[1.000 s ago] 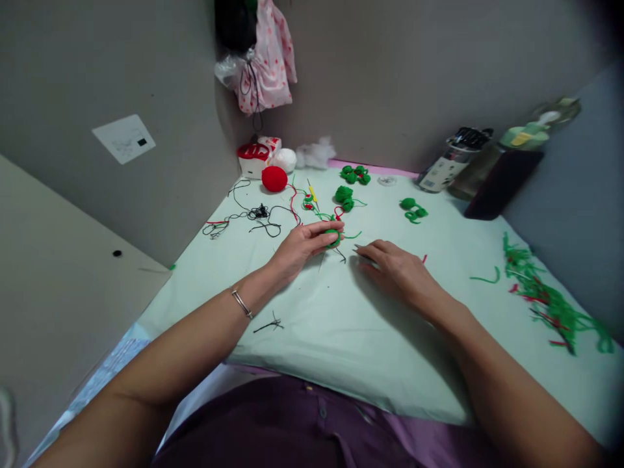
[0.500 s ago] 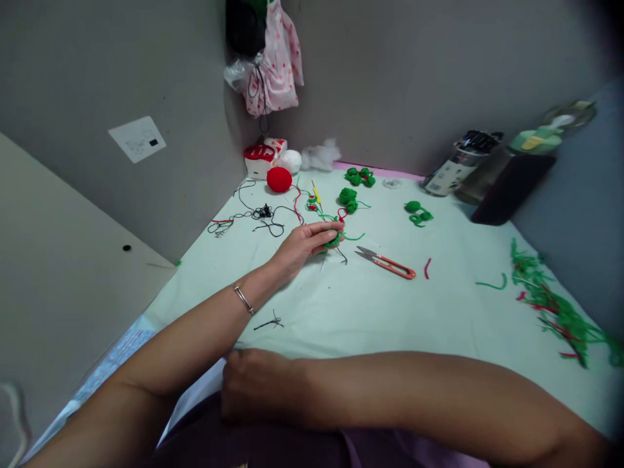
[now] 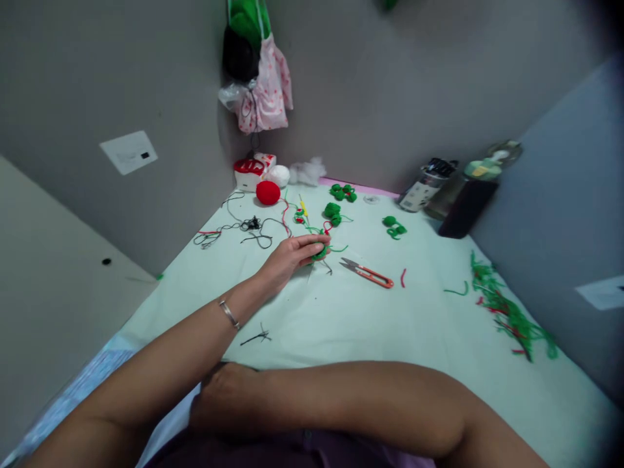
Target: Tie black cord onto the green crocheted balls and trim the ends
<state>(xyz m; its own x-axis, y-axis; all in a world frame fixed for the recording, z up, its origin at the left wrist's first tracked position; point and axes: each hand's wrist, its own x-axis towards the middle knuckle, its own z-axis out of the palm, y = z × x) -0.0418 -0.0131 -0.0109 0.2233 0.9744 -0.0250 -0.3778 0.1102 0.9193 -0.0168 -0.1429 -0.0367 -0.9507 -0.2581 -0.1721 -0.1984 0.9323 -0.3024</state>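
Note:
My left hand (image 3: 297, 255), with a metal bangle (image 3: 230, 314) on its wrist, is on the table with its fingers closed around a small green yarn piece (image 3: 320, 252). Green yarn ends and a red loop (image 3: 327, 228) stick out past the fingertips. My right hand (image 3: 224, 391) is bent down at the table's front edge against my body, its fingers hidden. Just right of the yarn piece lie orange-handled thread snips (image 3: 368, 273). A yellow-handled crochet hook (image 3: 303, 208) rests beyond the left hand, beside a small green and red yarn piece (image 3: 299, 216).
Tangled black cord (image 3: 251, 224) lies left of the hand, with a red yarn ball (image 3: 268, 193) behind it. Green yarn bundles (image 3: 333, 213) sit farther back. Yarn scraps (image 3: 509, 312) line the right side. A pen holder (image 3: 422, 188) and a dark phone-like slab (image 3: 468, 208) stand back right.
The view has shifted, so the table's things appear farther left and slightly lower. My left hand keeps hold of the green yarn piece; the right stays low at the front edge.

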